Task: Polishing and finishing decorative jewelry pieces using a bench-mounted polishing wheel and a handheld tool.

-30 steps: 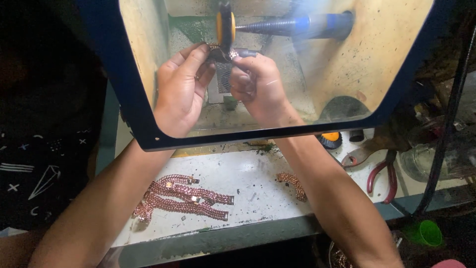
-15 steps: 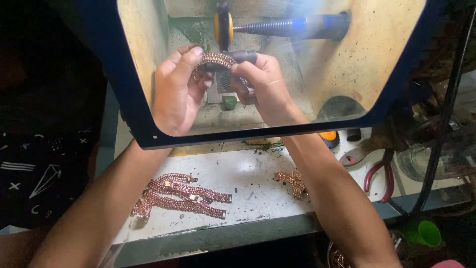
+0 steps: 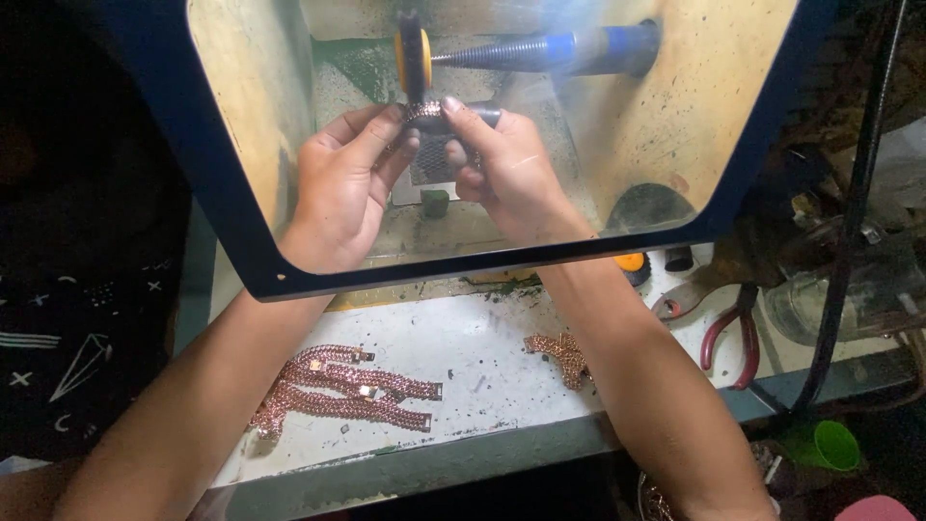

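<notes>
Your left hand [image 3: 340, 188] and right hand [image 3: 502, 169] inside shielded polishing box, behind clear window with dark blue frame [image 3: 241, 241]. Both sets of fingers clamped on chain bracelet [image 3: 422, 113], stretched between them, pressed up against underside of buffing wheel [image 3: 413, 53]. Wheel sits on threaded spindle [image 3: 502, 53] running off to its right. Below wheel, outside box, on white bench [image 3: 463, 347]: heap of rose-coloured chain bracelets [image 3: 347, 386] lower left, smaller chain piece [image 3: 559, 352] lower right. Red-handled pliers [image 3: 728, 328] far right of wheel, low.

Copper chain bracelets [image 3: 342, 391] on white bench, red-handled pliers [image 3: 730, 333], green cup [image 3: 831, 444]
</notes>
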